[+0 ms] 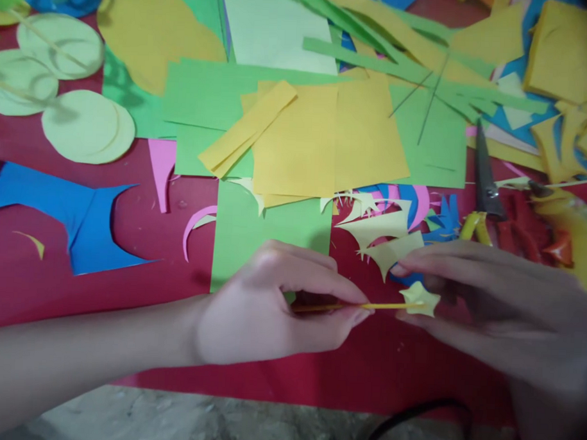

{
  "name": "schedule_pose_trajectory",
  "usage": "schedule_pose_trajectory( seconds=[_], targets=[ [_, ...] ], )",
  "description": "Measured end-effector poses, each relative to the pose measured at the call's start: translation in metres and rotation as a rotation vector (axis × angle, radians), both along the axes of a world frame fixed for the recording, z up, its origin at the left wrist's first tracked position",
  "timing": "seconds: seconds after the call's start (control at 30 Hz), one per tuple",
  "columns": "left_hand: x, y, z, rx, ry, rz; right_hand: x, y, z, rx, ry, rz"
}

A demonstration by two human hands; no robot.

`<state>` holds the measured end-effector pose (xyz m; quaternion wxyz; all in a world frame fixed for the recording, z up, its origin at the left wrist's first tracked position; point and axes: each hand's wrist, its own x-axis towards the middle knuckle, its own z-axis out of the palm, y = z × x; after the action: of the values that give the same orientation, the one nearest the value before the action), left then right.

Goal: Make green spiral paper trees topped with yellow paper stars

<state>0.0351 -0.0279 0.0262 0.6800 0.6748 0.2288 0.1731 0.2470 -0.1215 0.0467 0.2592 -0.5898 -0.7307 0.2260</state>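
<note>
My left hand (290, 303) pinches a thin yellow stick (387, 306) between thumb and fingertips, and the stick points right. At its tip sits a small pale yellow paper star (420, 299). Around the star, my right hand (502, 311) holds its thumb and index finger apart, the thumb close to the star's lower edge. Whether any right fingertip touches the star I cannot tell. Just above lie pale yellow paper scraps (377, 226) with curved cut-outs. Scissors (487, 182) with yellow handles rest beyond my right hand, their handles partly hidden.
Yellow sheets (301, 140) overlap green paper (201, 95) on the red tabletop (168, 357). Left are pale paper discs (87, 126), some with sticks, and a blue offcut (89, 219). Green strips (366, 59) and a yellow stack (564, 53) lie farther back. A dark cord (416, 413) loops in front.
</note>
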Motion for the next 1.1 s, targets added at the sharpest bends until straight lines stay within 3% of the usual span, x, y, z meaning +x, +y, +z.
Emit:
schedule_pose_trajectory(
  seconds=[0.23,0.5,0.73,0.93,1.1],
  targets=[
    [-0.001,-0.005,-0.001,-0.024,0.015,0.056,0.001,0.006,-0.005,-0.076,0.138,-0.005],
    [0.000,-0.009,-0.014,0.004,0.063,0.086,0.015,0.013,-0.033,-0.032,0.238,-0.060],
    [0.001,-0.009,-0.010,0.199,0.120,0.147,0.006,0.019,-0.043,-0.101,0.261,-0.045],
    [-0.009,0.038,0.008,0.466,0.183,0.368,0.005,0.019,-0.045,-0.138,0.251,-0.026],
    [-0.016,0.079,-0.003,0.670,0.306,0.441,0.007,0.020,-0.050,-0.149,0.233,0.025]
  ],
)
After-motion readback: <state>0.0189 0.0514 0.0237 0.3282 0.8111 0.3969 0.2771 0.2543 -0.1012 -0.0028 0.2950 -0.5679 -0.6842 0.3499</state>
